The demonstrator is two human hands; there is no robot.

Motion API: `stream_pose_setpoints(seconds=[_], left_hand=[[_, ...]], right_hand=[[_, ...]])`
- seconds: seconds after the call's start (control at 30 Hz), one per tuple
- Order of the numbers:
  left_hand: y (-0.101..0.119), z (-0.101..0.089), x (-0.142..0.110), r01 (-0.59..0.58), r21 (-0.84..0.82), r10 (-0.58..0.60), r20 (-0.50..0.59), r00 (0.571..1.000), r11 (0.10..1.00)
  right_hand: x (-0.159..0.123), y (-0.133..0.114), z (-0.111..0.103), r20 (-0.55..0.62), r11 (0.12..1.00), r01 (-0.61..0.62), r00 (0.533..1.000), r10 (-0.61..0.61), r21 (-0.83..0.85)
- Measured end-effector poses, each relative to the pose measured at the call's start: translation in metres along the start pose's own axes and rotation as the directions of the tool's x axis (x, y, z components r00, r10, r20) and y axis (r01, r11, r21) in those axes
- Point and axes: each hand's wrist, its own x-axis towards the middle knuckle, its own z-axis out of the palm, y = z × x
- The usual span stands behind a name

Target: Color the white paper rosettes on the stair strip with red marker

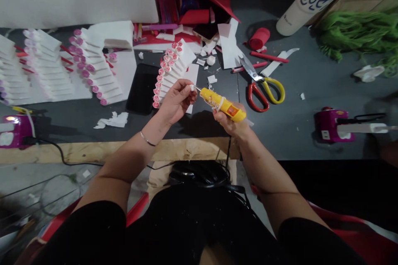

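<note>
My left hand (177, 101) pinches a small white foam piece (191, 87) between thumb and fingertips. My right hand (228, 121) grips a yellow hot glue gun (222, 104) with an orange switch. The gun's thin metal nozzle points left and nearly touches the white piece. Just beyond my left hand lies a stack of white foam strips (172, 68), tipped with pink-and-white flowers. A black phone (141, 89) lies to the left of that stack.
Rows of similar flower-tipped strips (49, 66) cover white sheets at the left. Red-handled scissors (263, 85) lie at the right among foam scraps and red sticks. Purple power devices (334, 125) sit at both sides, and cords run below the wooden bench edge (118, 151).
</note>
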Motion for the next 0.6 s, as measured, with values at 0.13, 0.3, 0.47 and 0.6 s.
stream_pose_setpoints(seconds=[0.13, 0.3, 0.47, 0.6], left_hand=[[-0.0011, -0.0011, 0.0003, -0.011, -0.015, 0.011, 0.015, 1.0, 1.0], [-0.0008, -0.0012, 0.0006, -0.013, -0.016, 0.013, -0.002, 1.0, 1.0], [0.0008, -0.0004, 0.0006, -0.005, -0.024, 0.004, -0.043, 0.999, 1.0], [0.0006, -0.0011, 0.001, 0.001, -0.006, -0.001, -0.022, 1.0, 1.0]], right_hand=[[0.0014, -0.0025, -0.0008, 0.025, 1.0, 0.011, 1.0, -0.011, -0.01], [0.0019, -0.0033, -0.0014, 0.052, 0.998, -0.043, 0.998, 0.046, -0.056], [0.0009, -0.0016, -0.0011, 0.058, 0.994, -0.06, 0.996, 0.066, -0.097], [0.0017, -0.0047, -0.0017, 0.042, 0.994, -0.07, 0.996, 0.074, -0.088]])
